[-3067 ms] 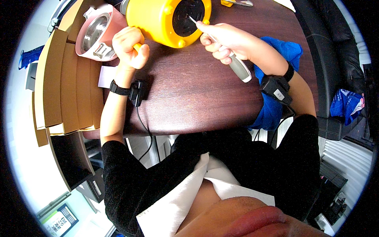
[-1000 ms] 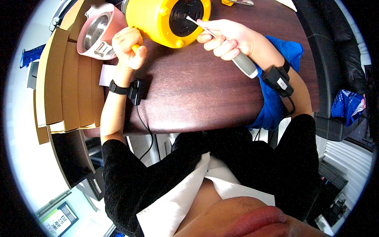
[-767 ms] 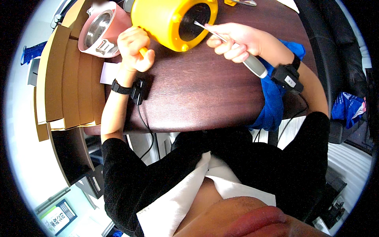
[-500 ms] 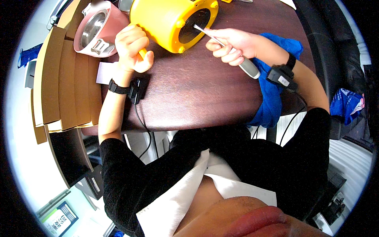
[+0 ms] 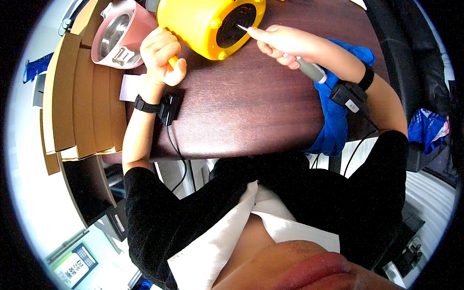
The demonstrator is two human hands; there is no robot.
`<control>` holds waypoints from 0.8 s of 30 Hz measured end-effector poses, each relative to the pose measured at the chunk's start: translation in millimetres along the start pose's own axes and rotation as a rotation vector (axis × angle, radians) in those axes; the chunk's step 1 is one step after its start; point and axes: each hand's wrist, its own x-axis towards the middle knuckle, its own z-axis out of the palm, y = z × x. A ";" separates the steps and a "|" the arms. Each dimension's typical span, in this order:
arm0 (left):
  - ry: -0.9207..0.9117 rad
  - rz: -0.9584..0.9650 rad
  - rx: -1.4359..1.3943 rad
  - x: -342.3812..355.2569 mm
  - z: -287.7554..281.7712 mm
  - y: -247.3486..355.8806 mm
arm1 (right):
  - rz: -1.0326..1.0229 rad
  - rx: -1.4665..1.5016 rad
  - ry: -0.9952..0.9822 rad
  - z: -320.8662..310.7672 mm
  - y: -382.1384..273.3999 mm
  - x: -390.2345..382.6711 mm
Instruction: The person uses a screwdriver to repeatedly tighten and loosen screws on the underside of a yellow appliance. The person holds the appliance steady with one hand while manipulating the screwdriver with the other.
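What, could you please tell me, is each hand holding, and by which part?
The right hand holds a screwdriver by its grey handle; the left hand holds a yellow pot, apparently by its yellow handle.

The person wears a black top (image 5: 333,208) of soft, matte cloth, its loose sleeves ending near the elbows. A wide white collar (image 5: 212,241) opens in a V at the neck, its two points spread left and right. The left fingers (image 5: 157,46) and right fingers (image 5: 256,35) are bare. Each arm bears a black band: the left strap (image 5: 146,105) carries a black box (image 5: 167,109) with a thin black cable (image 5: 180,150); the right strap (image 5: 369,77) has a chunkier black case (image 5: 344,95), a small white label (image 5: 352,106) and a dark wire (image 5: 355,152).
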 end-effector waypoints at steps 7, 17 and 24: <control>-0.010 -0.042 0.062 1.4 2.1 4.6 | -0.597 -1.016 0.860 15.6 10.9 -2.2; -0.009 -0.101 0.087 0.6 1.1 6.1 | -0.183 0.298 0.062 13.5 13.6 -6.1; 0.124 -0.267 -0.001 -10.3 -2.5 -5.6 | -0.473 0.510 0.171 31.6 41.7 11.4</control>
